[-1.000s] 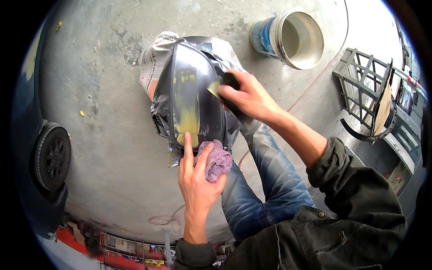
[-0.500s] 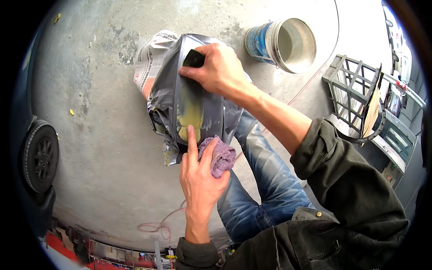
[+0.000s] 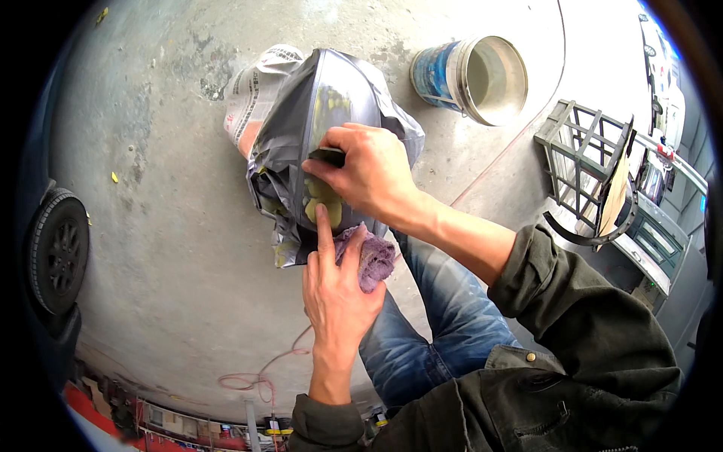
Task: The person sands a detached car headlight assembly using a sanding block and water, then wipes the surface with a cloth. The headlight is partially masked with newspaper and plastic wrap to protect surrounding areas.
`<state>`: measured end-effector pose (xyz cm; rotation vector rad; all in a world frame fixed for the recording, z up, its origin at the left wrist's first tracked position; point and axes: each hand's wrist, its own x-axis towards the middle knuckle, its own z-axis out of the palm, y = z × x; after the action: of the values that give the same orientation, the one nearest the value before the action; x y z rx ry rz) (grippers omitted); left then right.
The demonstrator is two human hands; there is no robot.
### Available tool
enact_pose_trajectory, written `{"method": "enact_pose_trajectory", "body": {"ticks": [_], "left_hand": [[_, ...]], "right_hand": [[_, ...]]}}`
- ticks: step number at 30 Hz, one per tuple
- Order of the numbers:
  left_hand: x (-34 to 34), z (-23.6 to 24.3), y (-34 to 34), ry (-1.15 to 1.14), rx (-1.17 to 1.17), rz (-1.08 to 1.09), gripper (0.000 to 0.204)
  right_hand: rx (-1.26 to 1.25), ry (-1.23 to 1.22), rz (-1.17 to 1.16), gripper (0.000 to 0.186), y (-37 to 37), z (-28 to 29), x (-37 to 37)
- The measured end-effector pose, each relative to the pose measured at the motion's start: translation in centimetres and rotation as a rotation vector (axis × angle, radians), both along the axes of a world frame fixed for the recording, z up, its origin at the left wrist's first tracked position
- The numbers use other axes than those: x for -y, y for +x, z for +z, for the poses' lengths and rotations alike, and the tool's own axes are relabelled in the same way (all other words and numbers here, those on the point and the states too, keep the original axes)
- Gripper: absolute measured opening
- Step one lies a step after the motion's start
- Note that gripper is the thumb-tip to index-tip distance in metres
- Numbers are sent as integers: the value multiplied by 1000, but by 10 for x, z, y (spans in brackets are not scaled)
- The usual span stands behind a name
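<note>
In front of me is a silver-grey, creased part (image 3: 294,120) with a raised ridge and yellow filler-like patches (image 3: 322,214) on its face. My right hand (image 3: 369,169) pinches a dark sheet, likely folded sandpaper (image 3: 328,156), flat against the middle of this face. My left hand (image 3: 335,297) is at the near end, its index fingertip touching a yellow patch. A crumpled purple cloth (image 3: 374,264) is held between its other fingers and thumb, beside the part's near edge. The right hand hides some of the yellow area.
A blue and white bucket (image 3: 437,74) stands at the far right, its pale inside showing. Printed paper (image 3: 260,94) lies by the part's left side. Further right is a slatted crate (image 3: 584,147); a car wheel (image 3: 60,248) is at left. A thin hose (image 3: 260,377) lies on the concrete floor.
My right hand has slid nearer along the grey face with the dark sheet, uncovering yellow marks at the far end. My left hand keeps nearly the same place with the cloth.
</note>
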<state>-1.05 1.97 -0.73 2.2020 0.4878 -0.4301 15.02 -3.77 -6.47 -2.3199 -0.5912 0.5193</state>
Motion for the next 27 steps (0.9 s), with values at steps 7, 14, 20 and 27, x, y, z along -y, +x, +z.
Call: {"method": "enact_pose_trajectory", "body": {"ticks": [7, 14, 20, 27], "left_hand": [[2, -5, -5, -18, -17, 19, 67], [1, -7, -9, -15, 5, 23, 64], [-2, -5, -14, 22, -1, -9, 66], [-4, -12, -22, 48, 56, -15, 61]], "right_hand": [[-90, -81, -87, 30, -5, 0, -2], [-117, -103, -129, 33, -14, 2, -1], [-196, -76, -173, 31, -9, 3, -1], [-260, -96, -201, 32, -15, 4, -5]]}}
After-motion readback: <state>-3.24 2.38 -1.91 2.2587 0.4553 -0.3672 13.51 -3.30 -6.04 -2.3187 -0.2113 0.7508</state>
